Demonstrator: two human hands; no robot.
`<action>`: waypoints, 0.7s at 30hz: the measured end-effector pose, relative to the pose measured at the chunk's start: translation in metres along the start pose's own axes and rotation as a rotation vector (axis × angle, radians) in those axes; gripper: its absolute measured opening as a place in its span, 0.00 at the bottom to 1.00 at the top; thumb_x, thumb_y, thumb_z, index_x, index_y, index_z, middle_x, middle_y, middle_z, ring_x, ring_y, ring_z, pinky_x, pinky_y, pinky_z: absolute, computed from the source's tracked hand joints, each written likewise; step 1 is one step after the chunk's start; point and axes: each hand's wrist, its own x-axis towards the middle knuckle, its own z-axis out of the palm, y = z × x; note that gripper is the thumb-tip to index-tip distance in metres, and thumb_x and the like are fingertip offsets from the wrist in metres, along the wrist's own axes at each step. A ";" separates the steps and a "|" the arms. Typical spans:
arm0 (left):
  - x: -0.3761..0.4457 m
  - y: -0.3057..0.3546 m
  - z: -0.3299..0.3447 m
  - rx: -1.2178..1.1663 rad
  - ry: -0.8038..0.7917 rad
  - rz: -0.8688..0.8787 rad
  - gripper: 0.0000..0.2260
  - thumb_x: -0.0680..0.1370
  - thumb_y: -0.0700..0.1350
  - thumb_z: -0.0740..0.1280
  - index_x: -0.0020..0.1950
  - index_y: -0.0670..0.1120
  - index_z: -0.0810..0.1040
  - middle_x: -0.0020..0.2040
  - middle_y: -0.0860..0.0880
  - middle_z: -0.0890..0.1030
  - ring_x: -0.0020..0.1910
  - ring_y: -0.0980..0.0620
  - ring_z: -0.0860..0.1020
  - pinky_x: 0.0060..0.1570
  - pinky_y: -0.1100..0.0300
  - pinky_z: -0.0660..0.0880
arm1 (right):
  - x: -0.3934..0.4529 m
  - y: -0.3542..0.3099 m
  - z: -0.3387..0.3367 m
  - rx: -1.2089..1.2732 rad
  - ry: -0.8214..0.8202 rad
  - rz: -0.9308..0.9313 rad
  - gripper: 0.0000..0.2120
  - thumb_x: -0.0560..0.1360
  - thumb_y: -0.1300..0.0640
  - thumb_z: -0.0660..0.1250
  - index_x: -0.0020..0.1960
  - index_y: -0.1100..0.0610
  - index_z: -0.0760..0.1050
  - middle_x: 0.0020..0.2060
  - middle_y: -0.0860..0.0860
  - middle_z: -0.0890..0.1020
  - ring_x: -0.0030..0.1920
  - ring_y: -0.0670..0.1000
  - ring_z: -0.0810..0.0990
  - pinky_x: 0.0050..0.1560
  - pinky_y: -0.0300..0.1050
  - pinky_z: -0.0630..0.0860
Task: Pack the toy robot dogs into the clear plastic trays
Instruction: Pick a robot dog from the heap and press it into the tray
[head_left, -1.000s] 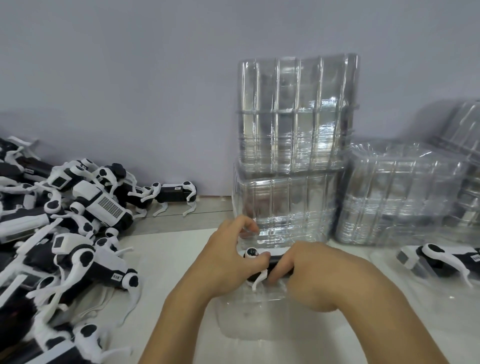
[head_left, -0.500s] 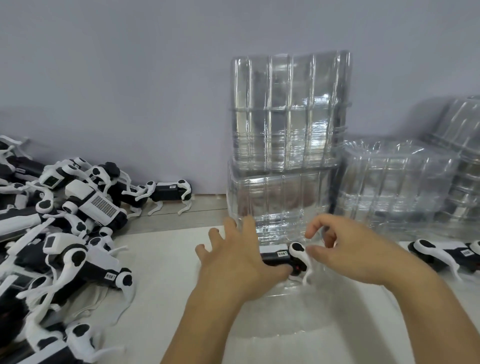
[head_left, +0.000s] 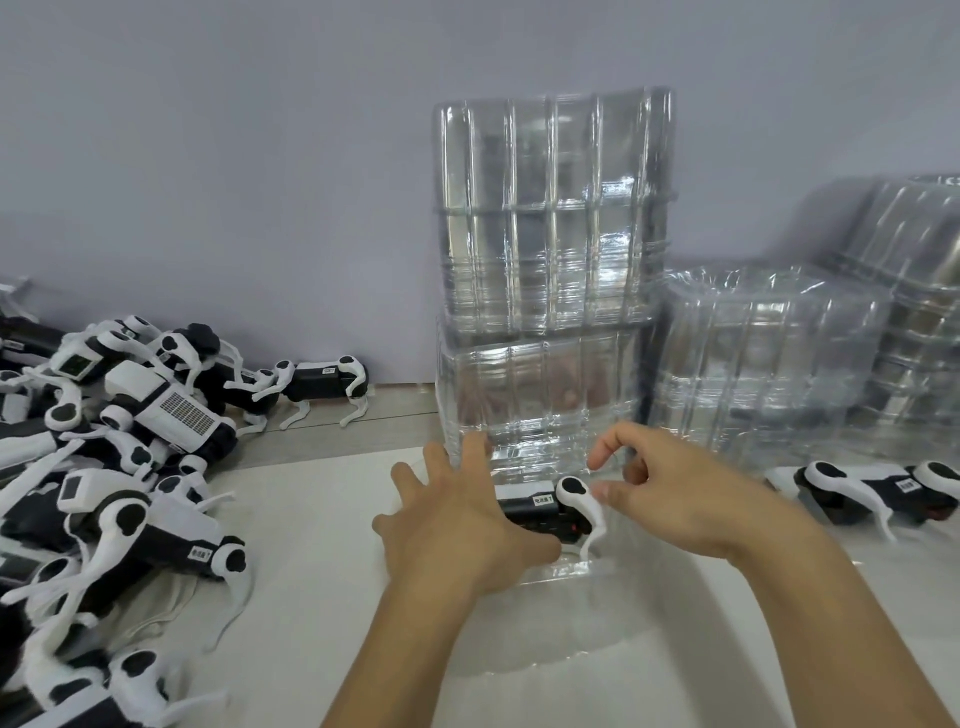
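Observation:
A black-and-white toy robot dog (head_left: 543, 508) lies on its side in a clear plastic tray (head_left: 550, 631) on the white table, right in front of me. My left hand (head_left: 457, 525) rests flat over the dog's left half with its fingers spread, the thumb by the dog's lower edge. My right hand (head_left: 675, 493) hovers just right of the dog's white leg. Its thumb and forefinger are apart and nothing is pinched between them. The dog's left half is hidden under my left hand.
A big pile of toy robot dogs (head_left: 130, 467) fills the left side. Stacks of clear trays (head_left: 550, 249) stand against the wall behind my hands, with more stacks (head_left: 769, 364) to the right. Another dog (head_left: 872, 491) lies at the right edge.
A second ago both hands were closed around the dog over the tray. They have since let go: the left hand flattened on it and the right hand drew back to the right.

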 end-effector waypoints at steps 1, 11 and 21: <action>0.000 0.000 0.000 -0.006 0.001 0.003 0.46 0.64 0.67 0.73 0.74 0.62 0.51 0.68 0.53 0.59 0.69 0.45 0.57 0.57 0.49 0.68 | 0.000 0.000 0.000 0.005 -0.002 -0.002 0.03 0.80 0.51 0.67 0.51 0.45 0.73 0.40 0.47 0.72 0.37 0.45 0.71 0.38 0.39 0.66; 0.000 -0.004 -0.008 -0.075 -0.045 0.056 0.42 0.65 0.66 0.74 0.72 0.62 0.54 0.66 0.54 0.61 0.69 0.46 0.58 0.62 0.47 0.70 | 0.001 0.000 -0.001 0.040 -0.008 0.006 0.03 0.79 0.52 0.68 0.50 0.46 0.74 0.38 0.48 0.72 0.35 0.46 0.70 0.37 0.38 0.68; 0.005 -0.019 -0.015 -0.091 -0.129 0.138 0.40 0.70 0.47 0.75 0.73 0.66 0.53 0.66 0.56 0.59 0.62 0.49 0.60 0.63 0.49 0.70 | 0.000 -0.001 -0.001 0.067 -0.005 0.006 0.03 0.79 0.52 0.69 0.50 0.46 0.74 0.38 0.49 0.73 0.37 0.47 0.72 0.40 0.39 0.71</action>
